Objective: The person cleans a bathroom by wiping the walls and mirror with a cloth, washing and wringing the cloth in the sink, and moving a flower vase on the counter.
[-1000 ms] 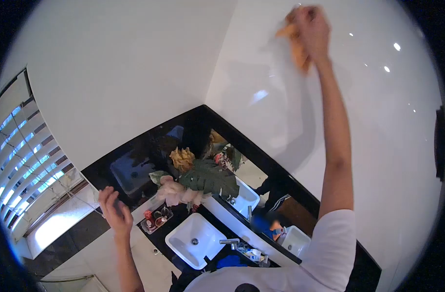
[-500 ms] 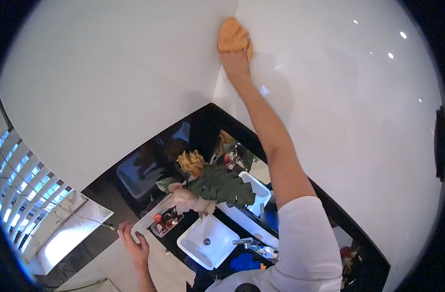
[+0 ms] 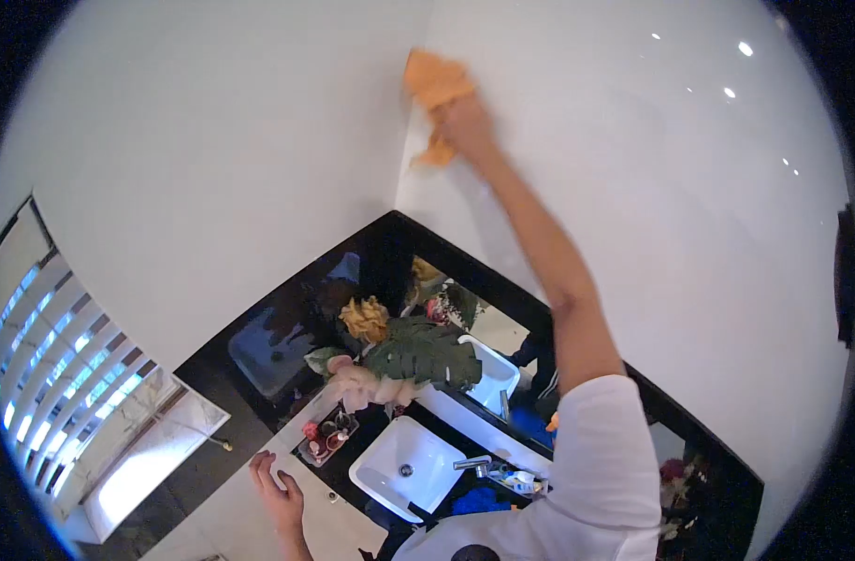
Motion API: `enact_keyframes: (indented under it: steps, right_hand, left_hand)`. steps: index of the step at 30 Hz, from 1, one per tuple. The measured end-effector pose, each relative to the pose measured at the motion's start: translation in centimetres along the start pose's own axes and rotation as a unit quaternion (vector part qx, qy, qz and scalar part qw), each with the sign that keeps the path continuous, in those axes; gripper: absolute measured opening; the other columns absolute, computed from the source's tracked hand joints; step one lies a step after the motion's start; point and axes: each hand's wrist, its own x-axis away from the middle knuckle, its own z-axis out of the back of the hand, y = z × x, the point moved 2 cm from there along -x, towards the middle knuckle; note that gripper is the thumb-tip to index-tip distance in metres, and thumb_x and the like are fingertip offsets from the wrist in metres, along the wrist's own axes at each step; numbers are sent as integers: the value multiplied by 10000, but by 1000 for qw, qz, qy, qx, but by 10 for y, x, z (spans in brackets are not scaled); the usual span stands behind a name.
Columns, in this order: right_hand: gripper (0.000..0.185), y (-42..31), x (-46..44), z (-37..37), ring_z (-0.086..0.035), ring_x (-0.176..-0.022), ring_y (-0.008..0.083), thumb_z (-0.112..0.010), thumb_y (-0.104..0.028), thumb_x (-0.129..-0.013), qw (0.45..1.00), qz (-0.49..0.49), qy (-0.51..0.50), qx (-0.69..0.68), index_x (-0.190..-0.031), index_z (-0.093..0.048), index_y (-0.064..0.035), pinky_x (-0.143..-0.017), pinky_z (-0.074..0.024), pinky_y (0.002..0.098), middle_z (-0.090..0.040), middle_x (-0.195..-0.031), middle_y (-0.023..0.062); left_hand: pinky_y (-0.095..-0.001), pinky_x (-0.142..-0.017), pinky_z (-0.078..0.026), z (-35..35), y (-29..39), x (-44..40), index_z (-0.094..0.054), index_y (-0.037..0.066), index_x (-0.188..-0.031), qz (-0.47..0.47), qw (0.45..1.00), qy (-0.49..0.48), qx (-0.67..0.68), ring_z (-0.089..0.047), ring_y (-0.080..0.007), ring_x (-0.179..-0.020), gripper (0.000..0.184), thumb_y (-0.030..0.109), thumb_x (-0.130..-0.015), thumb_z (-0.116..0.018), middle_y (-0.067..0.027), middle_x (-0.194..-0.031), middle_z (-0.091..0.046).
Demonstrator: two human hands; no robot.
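Observation:
My right hand is raised high and closed on an orange cloth, beside the corner where two white walls meet. Part of the cloth spreads above my fingers against the wall, and another fold hangs below them. My left hand is held low at the left of the sink, its fingers apart and slightly curled, holding nothing.
A large flower arrangement stands by a mirror edged in black. Near the sink are a faucet, a tray of small items, bottles and a blue cloth. Window blinds are at left.
My right hand has swept the orange cloth leftward from the right wall to the corner, then slightly down. The cloth now hangs looser. My left hand has shifted right and down in view.

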Motion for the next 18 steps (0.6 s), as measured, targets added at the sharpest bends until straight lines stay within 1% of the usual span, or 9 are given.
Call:
enact_keyframes:
  steps: [2,3,6,8,11,13,14,15,18]
  right_hand:
    - [284,70,-34,60,-567,-927,287,-526,-147,-749,979,39,200,18,-1009,-605,-65,-822,-455,394,-606,-986,115]
    - [272,96,-45,118,-583,-850,283,-516,-177,-785,989,-58,-55,124,-1025,-600,-81,-722,-471,386,-611,-920,119]
    - [224,139,-64,233,-522,-779,204,-402,-201,-906,979,-162,118,-43,-958,-529,-25,-687,-424,349,-534,-814,92]
    - [307,206,-47,249,-575,-803,282,-546,-47,-744,956,98,147,235,-1046,-599,-62,-695,-461,378,-593,-890,144]
    - [272,203,4,215,-556,-755,257,-534,-105,-796,974,-22,41,223,-1057,-606,-81,-673,-446,357,-578,-826,121]
    - [219,154,28,181,-519,-733,240,-476,-185,-850,984,-168,-46,-48,-1005,-574,-65,-663,-425,363,-553,-859,89]
    - [204,134,52,149,-533,-854,257,-488,-161,-834,989,-2,-53,140,-1002,-539,-56,-750,-428,381,-547,-976,112]
    - [275,80,54,148,-506,-1005,302,-516,-134,-800,981,-52,-164,91,-1062,-526,-50,-874,-401,396,-525,-1091,146]
    - [367,29,170,60,-439,-1134,351,-551,-191,-761,979,21,-197,54,-1104,-547,-61,-1025,-263,486,-528,-1144,161]
  left_hand:
    - [-435,-904,-370,-7,2,-4,-476,-5,-1037,4,1000,-19,16,-470,-368,-1038,338,-72,-708,-434,-200,-1061,-480]
    - [-434,-900,-374,-13,1,-7,-479,-4,-1035,-1,999,-32,22,-475,-370,-1034,334,-68,-709,-434,-200,-1058,-483]
    - [-427,-882,-390,-35,12,-20,-492,-2,-1022,0,998,-63,31,-489,-379,-1018,320,-58,-712,-438,-200,-1044,-496]
    - [-427,-874,-396,-50,32,-38,-497,0,-1014,-37,996,-68,52,-496,-384,-1006,313,-54,-711,-445,-202,-1031,-502]
    - [-426,-853,-408,-80,45,-53,-500,3,-1008,-60,990,-85,93,-508,-375,-982,297,-48,-721,-446,-198,-1030,-506]
    - [-420,-829,-421,-93,59,-59,-499,9,-1010,-85,984,-94,126,-515,-365,-957,285,-48,-735,-450,-194,-1027,-508]
    - [-420,-829,-421,-98,63,-58,-499,9,-1010,-83,983,-103,125,-515,-365,-957,285,-48,-735,-450,-194,-1027,-508]
    - [-418,-830,-422,-103,66,-57,-498,10,-1010,-86,981,-106,139,-516,-363,-954,285,-51,-736,-451,-193,-1024,-508]
    - [-412,-821,-425,-100,65,-50,-490,11,-1010,-103,978,-115,138,-520,-350,-939,287,-63,-736,-451,-189,-1012,-514]
